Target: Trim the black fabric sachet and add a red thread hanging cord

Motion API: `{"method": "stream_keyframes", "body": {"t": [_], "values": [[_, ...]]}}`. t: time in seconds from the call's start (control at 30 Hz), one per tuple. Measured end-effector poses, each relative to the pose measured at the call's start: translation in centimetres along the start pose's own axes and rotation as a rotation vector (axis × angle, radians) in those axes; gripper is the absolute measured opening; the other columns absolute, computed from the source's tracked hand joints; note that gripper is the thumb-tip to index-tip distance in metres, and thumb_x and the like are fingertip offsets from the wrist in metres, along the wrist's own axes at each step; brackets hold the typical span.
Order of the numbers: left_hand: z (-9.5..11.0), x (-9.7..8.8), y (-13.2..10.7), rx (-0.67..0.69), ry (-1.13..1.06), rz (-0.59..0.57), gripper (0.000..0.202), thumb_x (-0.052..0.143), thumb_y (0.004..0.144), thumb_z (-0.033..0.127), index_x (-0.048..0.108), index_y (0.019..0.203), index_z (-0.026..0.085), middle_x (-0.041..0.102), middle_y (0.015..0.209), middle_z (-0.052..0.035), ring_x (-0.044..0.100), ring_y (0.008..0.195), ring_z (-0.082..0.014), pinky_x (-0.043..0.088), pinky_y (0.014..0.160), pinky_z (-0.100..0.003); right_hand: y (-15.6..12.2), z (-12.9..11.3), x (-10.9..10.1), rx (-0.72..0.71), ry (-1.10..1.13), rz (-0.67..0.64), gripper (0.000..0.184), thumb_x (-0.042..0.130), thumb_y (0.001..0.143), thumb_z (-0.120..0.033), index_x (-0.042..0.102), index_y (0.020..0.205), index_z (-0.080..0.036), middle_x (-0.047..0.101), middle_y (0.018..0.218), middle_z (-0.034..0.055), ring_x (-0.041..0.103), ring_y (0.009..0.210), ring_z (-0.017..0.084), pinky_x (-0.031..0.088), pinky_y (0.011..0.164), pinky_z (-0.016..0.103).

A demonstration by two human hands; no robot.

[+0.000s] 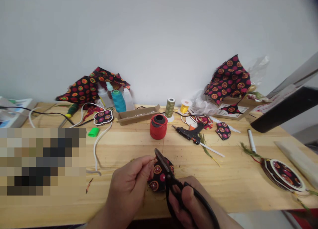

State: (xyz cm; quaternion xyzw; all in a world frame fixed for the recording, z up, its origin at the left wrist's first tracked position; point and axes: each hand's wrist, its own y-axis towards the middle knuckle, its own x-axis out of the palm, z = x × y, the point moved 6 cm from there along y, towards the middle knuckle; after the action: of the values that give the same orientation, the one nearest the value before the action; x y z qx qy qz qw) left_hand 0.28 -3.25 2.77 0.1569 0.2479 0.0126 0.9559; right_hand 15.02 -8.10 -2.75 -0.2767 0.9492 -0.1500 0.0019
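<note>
My left hand (129,186) pinches a small black piece of patterned fabric (159,176) with red and orange circles, held just above the wooden table (233,176) near its front edge. My right hand (191,202) grips black scissors (171,181), fingers through the handles. The blades point up and to the left over the fabric piece, with their tips beside my left fingertips.
Behind stand a red thread spool (158,126), a green-grey spool (170,107), a yellow spool (185,106), a teal spool (118,100), bottles, and a black glue gun (189,133). Patterned fabric heaps (230,78) lie left and right. A fabric-covered disc (285,174) rests at right, a white cord (96,146) at left.
</note>
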Motion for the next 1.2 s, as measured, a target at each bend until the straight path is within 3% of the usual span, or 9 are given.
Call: {"method": "stream_keyframes", "body": {"t": [0.1,0.17,0.23,0.37,0.57,0.7,0.93,1.1,1.2], "values": [[-0.4,0.0,0.1,-0.079,-0.018,-0.01,0.015,0.055,0.082,0.026,0.069,0.077,0.023,0.066,0.057,0.0049,0.063,0.057,-0.0123,0.048,0.055,-0.017,0.0,-1.2,-1.4,-0.062,-0.175,0.113,0.066,0.019,0.079,-0.077,0.046,0.065,-0.019,0.036,0.047,-0.0054,0.03,0.04,0.007,0.022,0.04,0.021],[-0.8,-0.2,0.3,-0.151,-0.045,-0.014,0.018,0.055,0.082,0.027,0.066,0.069,0.022,0.063,0.054,0.0052,0.06,0.057,-0.0119,0.047,0.057,-0.017,-0.3,-2.1,-3.2,-0.063,-0.457,0.249,0.057,0.037,0.079,-0.071,0.045,0.06,-0.018,0.04,0.049,-0.0037,0.034,0.044,0.008,0.023,0.042,0.022],[-1.4,-0.4,0.3,-0.229,-0.085,-0.018,0.021,0.055,0.082,0.029,0.063,0.063,0.022,0.061,0.055,0.0054,0.057,0.055,-0.0109,0.045,0.057,-0.017,-0.8,-2.7,-5.4,0.023,-0.875,0.428,0.041,0.055,0.076,-0.055,0.048,0.06,-0.018,0.049,0.053,-0.0006,0.041,0.048,0.011,0.023,0.045,0.023],[-2.6,-0.5,0.3,-0.363,-0.178,-0.027,0.023,0.055,0.082,0.034,0.061,0.064,0.021,0.061,0.061,0.0051,0.045,0.045,-0.0081,0.037,0.047,-0.018,-2.2,-2.3,-9.0,0.274,-1.449,0.564,0.018,0.052,0.078,-0.031,0.057,0.069,-0.017,0.064,0.063,0.0078,0.06,0.057,0.021,0.031,0.049,0.026],[-2.9,-0.2,0.1,-0.405,-0.239,-0.038,0.024,0.056,0.081,0.037,0.062,0.064,0.021,0.063,0.065,0.0042,0.037,0.042,-0.0069,0.028,0.04,-0.02,-3.1,-2.8,-9.8,0.265,-1.444,0.395,0.015,0.048,0.078,-0.019,0.063,0.08,-0.018,0.07,0.079,0.0077,0.066,0.07,0.021,0.043,0.06,0.027],[-3.0,-0.4,0.0,-0.395,-0.26,-0.017,0.023,0.057,0.08,0.038,0.063,0.065,0.021,0.064,0.067,0.0038,0.038,0.043,-0.0072,0.028,0.04,-0.02,-2.6,-2.8,-10.2,0.346,-1.563,0.371,0.021,0.047,0.074,-0.012,0.066,0.067,-0.019,0.069,0.065,0.0071,0.066,0.059,0.021,0.038,0.05,0.026],[-3.3,-1.2,-0.2,-0.395,-0.259,0.023,0.022,0.059,0.078,0.037,0.066,0.066,0.021,0.066,0.066,0.0019,0.047,0.047,-0.0096,0.03,0.039,-0.021,-0.3,-5.1,-9.5,0.301,-1.797,0.387,0.023,0.052,0.072,-0.006,0.066,0.057,-0.016,0.066,0.057,0.0106,0.064,0.055,0.022,0.032,0.046,0.027],[-2.9,-1.2,-0.3,-0.384,-0.282,0.031,0.021,0.059,0.078,0.036,0.066,0.066,0.02,0.067,0.066,0.0007,0.051,0.05,-0.0111,0.033,0.04,-0.02,3.0,-8.5,-5.0,-0.172,-1.717,0.307,0.021,0.051,0.08,-0.004,0.064,0.083,-0.021,0.062,0.076,0.0029,0.057,0.065,0.015,0.032,0.052,0.025],[-2.7,-1.2,-0.4,-0.381,-0.288,0.023,0.021,0.059,0.078,0.035,0.067,0.065,0.02,0.066,0.065,0.0004,0.052,0.051,-0.0118,0.034,0.04,-0.02,5.2,-8.5,-2.8,-0.407,-1.698,0.168,0.02,0.054,0.081,-0.008,0.061,0.094,-0.021,0.057,0.088,0.0042,0.051,0.074,0.016,0.034,0.058,0.027]]}}
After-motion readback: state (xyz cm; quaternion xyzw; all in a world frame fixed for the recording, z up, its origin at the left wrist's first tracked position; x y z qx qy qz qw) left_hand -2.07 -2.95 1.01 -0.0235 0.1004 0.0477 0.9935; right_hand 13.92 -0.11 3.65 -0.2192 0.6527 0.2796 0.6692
